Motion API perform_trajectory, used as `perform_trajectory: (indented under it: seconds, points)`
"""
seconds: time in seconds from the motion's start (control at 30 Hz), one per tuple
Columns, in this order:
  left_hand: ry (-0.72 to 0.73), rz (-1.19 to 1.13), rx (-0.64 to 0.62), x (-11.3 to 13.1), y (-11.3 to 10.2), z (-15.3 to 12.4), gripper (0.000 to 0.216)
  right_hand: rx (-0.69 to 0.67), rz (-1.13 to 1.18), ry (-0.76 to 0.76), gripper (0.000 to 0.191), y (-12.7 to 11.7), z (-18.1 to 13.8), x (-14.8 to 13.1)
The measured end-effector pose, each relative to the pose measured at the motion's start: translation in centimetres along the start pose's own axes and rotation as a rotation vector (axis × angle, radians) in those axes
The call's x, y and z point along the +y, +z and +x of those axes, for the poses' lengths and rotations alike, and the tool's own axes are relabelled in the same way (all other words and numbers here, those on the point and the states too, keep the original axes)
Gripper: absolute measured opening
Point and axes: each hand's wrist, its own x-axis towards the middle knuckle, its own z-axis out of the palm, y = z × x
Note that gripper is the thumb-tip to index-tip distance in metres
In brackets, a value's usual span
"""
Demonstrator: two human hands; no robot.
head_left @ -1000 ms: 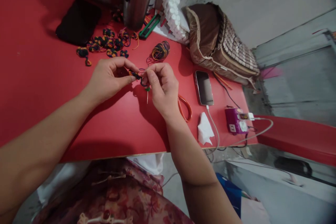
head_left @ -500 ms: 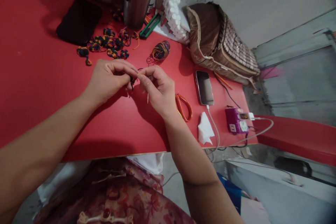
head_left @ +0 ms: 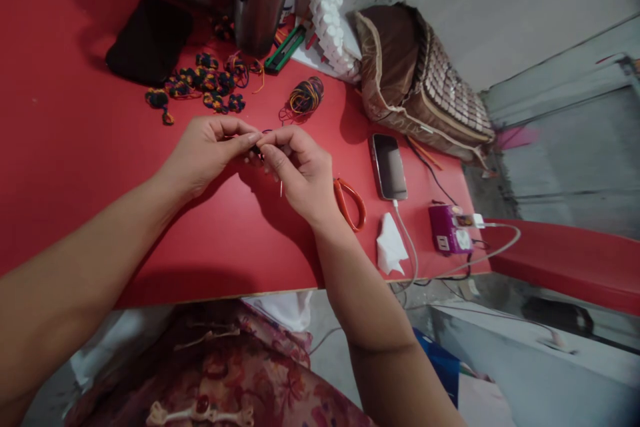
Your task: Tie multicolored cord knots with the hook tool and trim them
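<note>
Left hand (head_left: 200, 153) and right hand (head_left: 303, 170) meet over the piece (head_left: 259, 152)

A second ago the hands stood slightly apart, with the dark knotted piece in plain view between them. Now the fingertips have come together and cover most of it. The left hand grasps it between thumb and fingers, the thumb straightened along it; the right pinches at its right edge. That suggests close work on one small spot, though the fingers hide how the thread runs there.

The piece is held over the table (head_left: 210, 240), near the ball (head_left: 307, 96). The pin (head_left: 281, 188) has lost its green head to view behind the right hand; the knotted cluster (head_left: 205, 80) lies unmoved beyond.
</note>
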Motion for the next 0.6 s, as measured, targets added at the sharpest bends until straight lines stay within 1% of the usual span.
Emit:
perform_trajectory:
  seconds: [0.1,0.2,0.3,0.4,0.5,0.6]
  points:
    - [-0.052,-0.029,-0.013,-0.31,-0.11,0.15,0.032,-0.005,0.004,-0.058,0.036,-0.05,-0.03,0.12]
    - [-0.067,-0.01,-0.026,-0.32,-0.14,0.09,0.042,-0.003,0.032,-0.113,0.029,0.0,-0.07,0.32]
    - [-0.077,0.076,-0.064,-0.04,-0.15,-0.09,0.039,0.022,0.046,-0.09,0.027,0.14,-0.12,0.5]
    - [-0.056,0.141,-0.086,0.1,-0.27,-0.13,0.03,0.098,0.05,-0.027,0.025,0.25,-0.1,0.55]
    - [-0.035,0.15,-0.087,0.04,-0.37,-0.05,0.027,0.167,0.043,-0.002,0.018,0.25,0.06,0.57]
    - [-0.015,0.132,-0.099,0.02,-0.3,0.03,0.026,0.179,0.086,-0.017,0.016,0.19,0.27,0.85]
